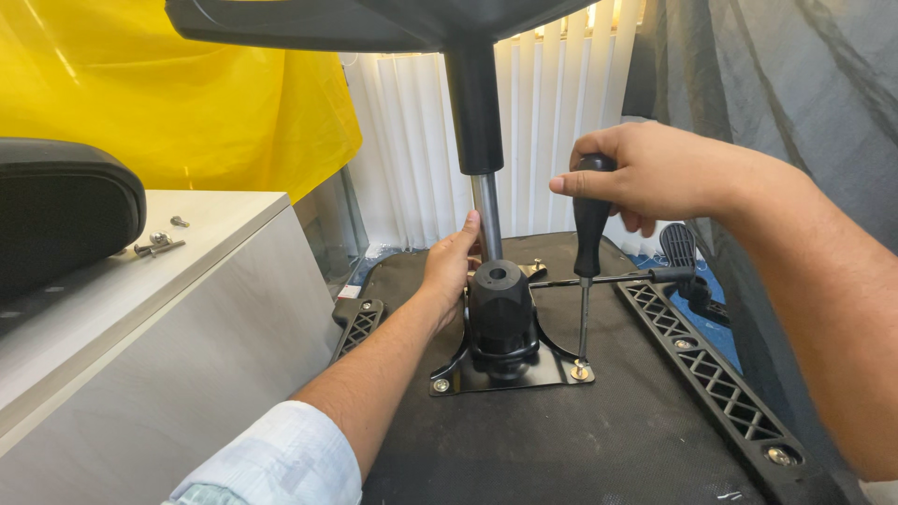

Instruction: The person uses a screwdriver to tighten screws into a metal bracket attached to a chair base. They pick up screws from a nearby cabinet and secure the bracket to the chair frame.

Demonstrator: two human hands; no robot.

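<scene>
An upside-down office chair seat [599, 440] lies before me, with a black tilt mechanism [500, 318] bolted to its underside on a metal plate [538, 374]. My left hand [451, 266] rests against the far left side of the mechanism, by the shiny gas-lift column [486, 215] that stands behind it. My right hand [645, 173] grips the black handle of a screwdriver [589, 234] held upright, its tip on a screw [581, 371] at the plate's right front corner. A thin lever rod [608, 278] sticks out to the right from the mechanism.
A pale cabinet [140, 327] at left carries loose bolts [159, 245] and a black cushion [56, 210]. A black plastic armrest bracket [711, 374] runs along the seat's right edge. Yellow sheet, white blinds and grey cloth hang behind. A chair base [374, 23] spreads overhead.
</scene>
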